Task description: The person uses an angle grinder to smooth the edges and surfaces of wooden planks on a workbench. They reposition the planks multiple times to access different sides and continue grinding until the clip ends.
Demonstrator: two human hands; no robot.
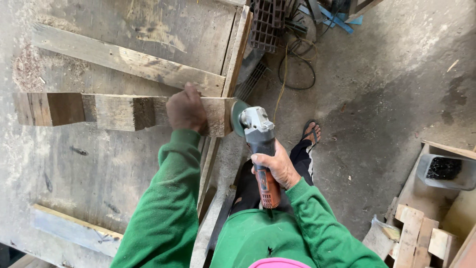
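Your left hand (pixel 185 109) presses down on weathered wooden beam (pixel 124 111), fingers wrapped over top edge. Beam lies crosswise on wooden bench (pixel 124 164), right end at bench edge. Your right hand (pixel 278 166) closed around orange-handled angle grinder (pixel 260 149), green disc (pixel 238 118) touching beam's end face. Second plank (pixel 124 59) lies behind beam. Sandalled foot (pixel 311 133) on concrete floor (pixel 386 99).
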